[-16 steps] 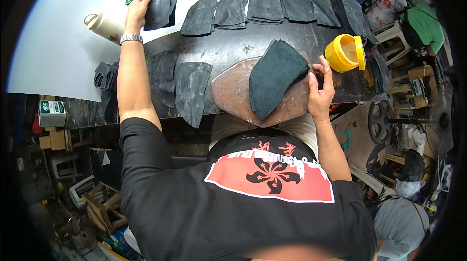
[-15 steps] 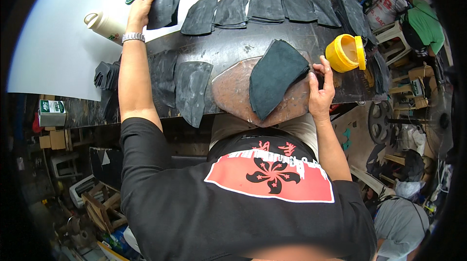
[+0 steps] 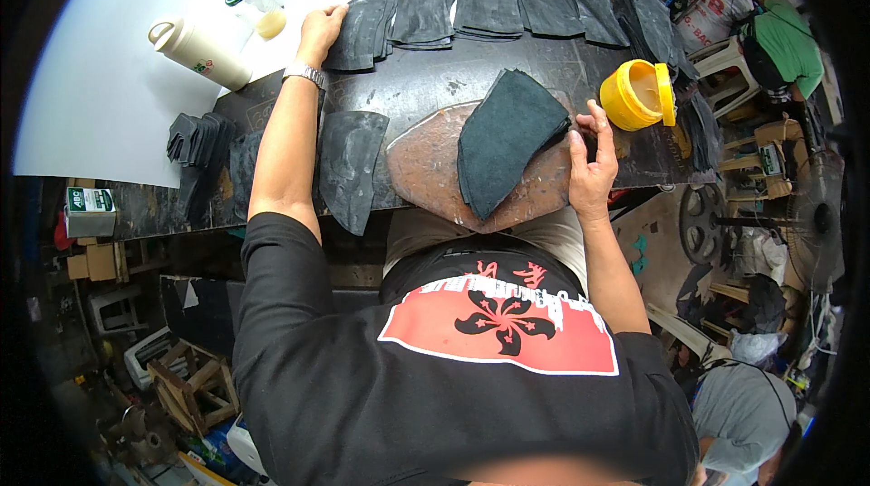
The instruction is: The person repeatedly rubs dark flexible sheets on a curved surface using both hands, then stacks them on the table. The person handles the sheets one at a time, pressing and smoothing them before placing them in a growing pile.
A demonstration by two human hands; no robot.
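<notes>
My left hand [image 3: 321, 35] is closed on the left edge of a stack of black leather-like pieces [image 3: 364, 27], leftmost in the far row. My right hand [image 3: 594, 163] is beside the right corner of a dark stack of cut pieces [image 3: 509, 144], thumb and fingers apart, nothing visible in it. That stack rests on a worn brown board [image 3: 421, 160] across my lap and the table edge. A single curved black piece [image 3: 352, 169] lies left of the board, its lower end over the edge. My left forearm partly hides another black piece.
More stacks [image 3: 489, 6] continue the far row rightward. An open yellow tub [image 3: 630, 96] stands right of the board. On the left are a cream bottle [image 3: 204, 56], a green-lidded jar [image 3: 269, 22] and folded black pieces [image 3: 195, 142]. A fan [image 3: 820, 219] stands at right.
My left hand has moved right and nearer, bringing its held stack onto the leftmost stack of the far row. The jar, mostly hidden before, now shows. My right hand has barely moved.
</notes>
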